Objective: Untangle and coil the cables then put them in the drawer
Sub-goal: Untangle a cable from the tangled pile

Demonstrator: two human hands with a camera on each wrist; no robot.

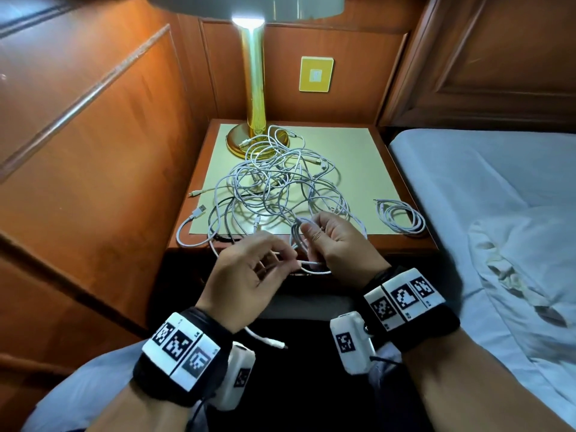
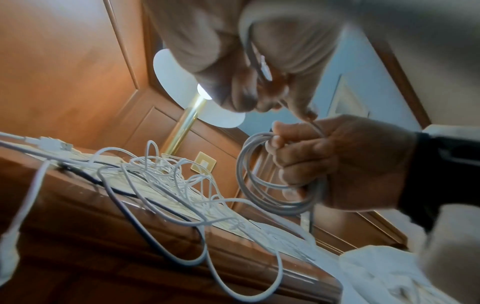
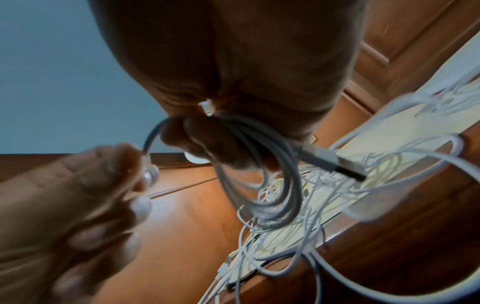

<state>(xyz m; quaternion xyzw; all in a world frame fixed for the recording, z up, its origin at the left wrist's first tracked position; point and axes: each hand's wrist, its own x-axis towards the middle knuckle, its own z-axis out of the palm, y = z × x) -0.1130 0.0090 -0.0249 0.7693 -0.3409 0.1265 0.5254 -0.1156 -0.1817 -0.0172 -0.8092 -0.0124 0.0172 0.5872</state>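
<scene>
Before the surface (image 1: 358, 145) edge, right hand (image 1: 339, 241) clasps a coil (image 1: 296, 241), fingers curled; left hand (image 1: 249, 272) pinches its loose end. Tangled cables (image 1: 280, 182) fill the middle; finished coil (image 1: 402, 216) lies near the right edge.

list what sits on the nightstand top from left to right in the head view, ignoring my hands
loose usb plug → lamp base → tangled cable pile → coiled cable
</scene>
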